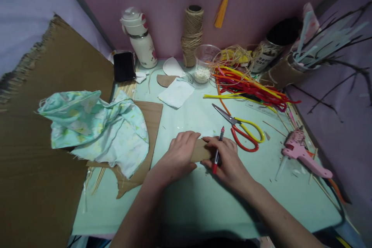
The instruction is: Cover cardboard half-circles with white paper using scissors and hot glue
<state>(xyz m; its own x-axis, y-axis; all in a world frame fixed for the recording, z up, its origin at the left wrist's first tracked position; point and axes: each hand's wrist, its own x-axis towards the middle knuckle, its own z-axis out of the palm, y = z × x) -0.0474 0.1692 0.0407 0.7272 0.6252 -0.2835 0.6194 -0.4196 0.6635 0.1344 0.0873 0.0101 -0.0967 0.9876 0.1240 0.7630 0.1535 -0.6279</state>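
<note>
Between my two hands lies a small brown cardboard strip (200, 151), held low over the table's middle. My left hand (181, 151) is closed around its left end, thumb at the near edge and fingers at the far edge. At the other end, my right hand (228, 157) grips the strip and also has a red marker (217, 151) tucked between its fingers, slanting upward. Part of the strip is hidden under both hands. Just beyond my right hand lie scissors (240, 124) with one red and one yellow handle, blades apart.
Left are floral cloth (116, 131) and a cardboard sheet (155, 124). Behind stand a white bottle (142, 42), a twine spool (192, 35) and a clear cup (205, 64). Pipe cleaners (247, 83) and a pink glue gun (305, 155) lie right; a white paper piece (176, 93) sits ahead.
</note>
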